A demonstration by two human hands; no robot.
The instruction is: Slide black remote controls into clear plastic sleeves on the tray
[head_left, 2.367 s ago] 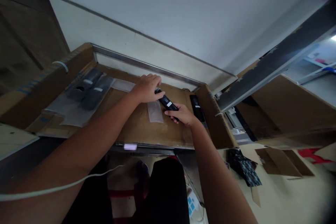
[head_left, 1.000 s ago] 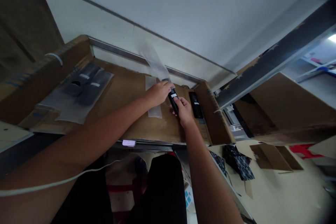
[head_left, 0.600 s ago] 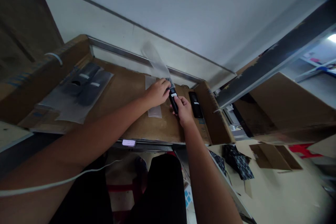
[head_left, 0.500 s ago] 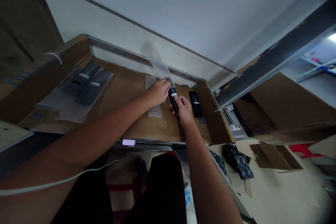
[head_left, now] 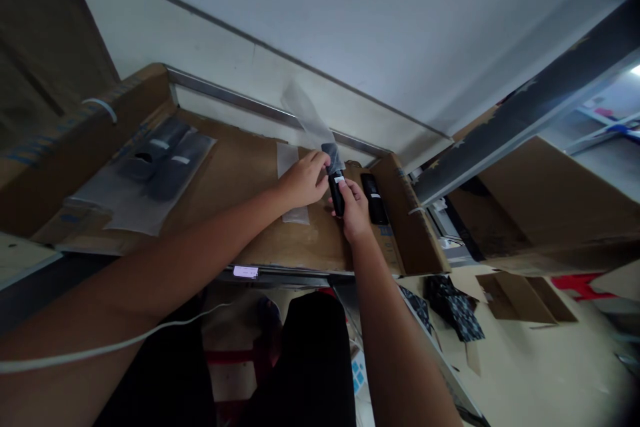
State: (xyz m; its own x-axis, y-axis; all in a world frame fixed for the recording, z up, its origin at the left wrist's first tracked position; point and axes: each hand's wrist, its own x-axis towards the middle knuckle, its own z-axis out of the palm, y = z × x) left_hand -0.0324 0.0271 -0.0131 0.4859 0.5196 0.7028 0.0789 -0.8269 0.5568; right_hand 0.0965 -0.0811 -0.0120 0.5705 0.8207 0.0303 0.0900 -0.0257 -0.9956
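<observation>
My right hand [head_left: 356,210] is closed around the lower part of a slim black handheld device [head_left: 337,195], with its thumb near a white label. The upper end of the device sits inside a clear plastic sleeve [head_left: 313,119], which sticks up towards the wall. My left hand [head_left: 306,179] pinches the edge of the sleeve near its mouth. Flat on the cardboard, partly behind my left hand, is another plastic sleeve [head_left: 296,215]. A second black device [head_left: 375,199] with a white label lies to the right of my right hand.
Several bagged dark devices [head_left: 167,157] lie at the left of the cardboard-lined worktop [head_left: 240,147]. Cardboard sides [head_left: 413,220] border it, and a pale wall [head_left: 300,13] rises behind. Cardboard boxes [head_left: 555,207] stand at the right. A white cable [head_left: 125,345] crosses my left arm.
The sleeve has come down over the upper end of the black device, covering more of it. My left hand has shifted slightly right along with the sleeve; my right hand is nearly still.
</observation>
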